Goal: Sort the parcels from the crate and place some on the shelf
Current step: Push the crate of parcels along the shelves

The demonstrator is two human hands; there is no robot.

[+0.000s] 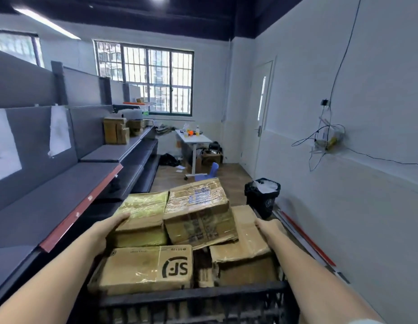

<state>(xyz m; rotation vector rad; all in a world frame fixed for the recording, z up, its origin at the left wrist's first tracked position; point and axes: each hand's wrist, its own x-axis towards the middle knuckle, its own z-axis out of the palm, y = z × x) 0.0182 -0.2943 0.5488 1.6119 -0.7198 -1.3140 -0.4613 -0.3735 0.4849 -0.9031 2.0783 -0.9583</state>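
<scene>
A black plastic crate (194, 298) sits low in front of me, heaped with cardboard parcels. An SF-marked box (142, 267) lies nearest. Behind it are a yellow-taped parcel (142, 216) and a tilted, clear-taped box (198, 213), with a worn carton (243, 244) to the right. My left hand (109, 228) holds the crate's left side, thumb on the yellow-taped parcel. My right hand (271, 230) holds the right side, thumb on the worn carton. The fingers of both are hidden. The grey shelf (51, 195) with a red edge strip runs along the left.
Several boxes (116, 132) stand further down the shelf. A black bin (261, 197) sits by the right wall, and a red bar (306, 239) lies along the floor there. A white table (194, 139), a blue chair (210, 171) and clutter fill the far end.
</scene>
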